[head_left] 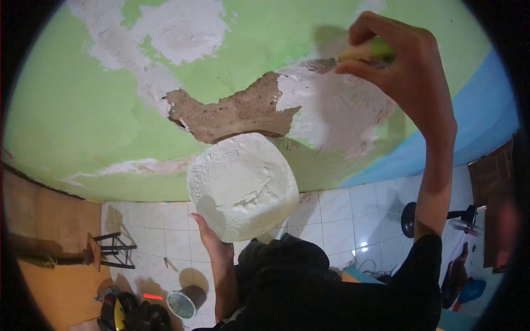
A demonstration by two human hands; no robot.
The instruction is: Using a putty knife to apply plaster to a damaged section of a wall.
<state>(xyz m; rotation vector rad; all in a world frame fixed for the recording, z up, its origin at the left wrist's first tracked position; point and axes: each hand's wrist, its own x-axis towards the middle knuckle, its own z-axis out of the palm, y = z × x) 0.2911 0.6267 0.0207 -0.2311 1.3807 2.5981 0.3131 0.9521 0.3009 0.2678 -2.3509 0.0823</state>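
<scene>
My left hand (pixel 212 240) grips a square white plate (pixel 290 212) with rounded corners by its near left edge. White filler paste (pixel 248 179) is spread thickly across the plate, with a ridged lump near its middle. At the upper right, my right hand (pixel 403 60) is closed around the yellow-green handle of a putty knife (pixel 359 53). The knife's blade is mostly hidden, up against the green wall (pixel 270 30). Below it lies a broad patch of white filler (pixel 337 105). Left of that patch, bare brown plaster (pixel 232 113) shows where paint has come away.
White tiles (pixel 353 198) cover the floor below the wall. A small stool (pixel 110 248) stands at the left, with a bucket (pixel 183 303) nearer me. A black-based stand fan (pixel 408 219) is at the right, near cables (pixel 372 270). The wall turns blue (pixel 469 116) toward the right.
</scene>
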